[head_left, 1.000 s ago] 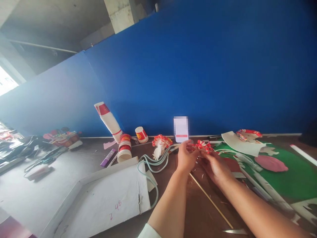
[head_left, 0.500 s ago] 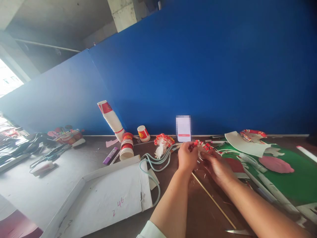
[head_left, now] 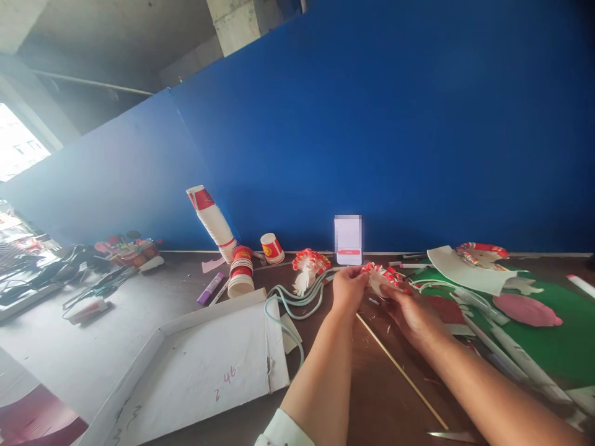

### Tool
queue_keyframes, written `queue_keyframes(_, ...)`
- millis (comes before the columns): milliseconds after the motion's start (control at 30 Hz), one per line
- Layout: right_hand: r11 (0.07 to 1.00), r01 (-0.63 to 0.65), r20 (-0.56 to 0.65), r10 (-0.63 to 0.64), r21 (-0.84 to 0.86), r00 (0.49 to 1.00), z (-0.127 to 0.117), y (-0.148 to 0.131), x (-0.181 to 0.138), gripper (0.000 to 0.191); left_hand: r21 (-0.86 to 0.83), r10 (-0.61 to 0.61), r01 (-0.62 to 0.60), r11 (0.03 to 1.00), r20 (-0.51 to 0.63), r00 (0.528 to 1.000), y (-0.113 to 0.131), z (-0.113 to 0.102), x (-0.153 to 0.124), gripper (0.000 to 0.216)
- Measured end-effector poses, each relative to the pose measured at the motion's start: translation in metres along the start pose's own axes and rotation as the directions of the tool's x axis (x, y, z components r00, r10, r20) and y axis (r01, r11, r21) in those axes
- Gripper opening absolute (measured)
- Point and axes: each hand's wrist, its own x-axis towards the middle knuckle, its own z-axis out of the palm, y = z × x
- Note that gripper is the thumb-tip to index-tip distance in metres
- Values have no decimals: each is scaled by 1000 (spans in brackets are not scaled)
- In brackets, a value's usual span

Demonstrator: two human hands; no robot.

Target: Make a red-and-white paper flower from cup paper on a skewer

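Observation:
Between my hands is a red-and-white cut paper cup (head_left: 377,277) with a frilled, curled rim. My left hand (head_left: 348,291) pinches its left side. On the right side, the fingers of my right hand (head_left: 411,308) close on the same piece, partly hidden behind it. A similar frilled red-and-white paper piece (head_left: 307,272) lies to the left of my hands, its white strips hanging forward. Below the hands a thin wooden stick (head_left: 402,373) slants across the dark table, among small paper scraps.
A white cardboard tray (head_left: 195,371) and pale looped cables (head_left: 297,298) lie left. Behind them are a leaning stack of paper cups (head_left: 216,229), a single cup (head_left: 272,249) and a purple glue stick (head_left: 210,289). A phone (head_left: 348,240) stands against the blue partition. Right is green paper (head_left: 539,347); a metal blade (head_left: 450,437) lies in front.
My hands have spread slightly apart, so more of the frilled paper cup shows between them. The view has shifted a little; the table items stay in place.

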Motion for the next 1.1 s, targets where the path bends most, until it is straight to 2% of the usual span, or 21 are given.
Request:
queue_keyframes(133, 1000, -11, -23, 11, -12, 1000, 2, -2, -2, 30, -34, -14, 14, 999, 1, 1000, -2, -2, 4, 22)
queue_keyframes(433, 998, 1, -36, -3, -66, 999, 3, 0, -4, 28, 3, -29, 30, 1000, -40, 999, -10, -4, 9, 18)
queue_keyframes(567, 998, 17, -49, -20, -58, 999, 2, 1, -3, 30, -19, -33, 33, 999, -2, 999, -8, -4, 8, 19)
queue_keyframes(767, 997, 32, -59, -36, -67, 998, 2, -1, -5, 29, -31, 0, 4, 1000, 121, 993, -7, -5, 8, 45)
queue_keyframes(1000, 995, 34, -64, -40, -88, 997, 4, 0, -4, 30, 63, 44, -53, 997, 131, 990, 2, -6, 1, 33)
queue_keyframes(1100, 997, 39, -39, -42, -65, 998, 3, 0, -4, 31, 72, 62, -76, 995, 180, 982, 5, -6, -2, 50)
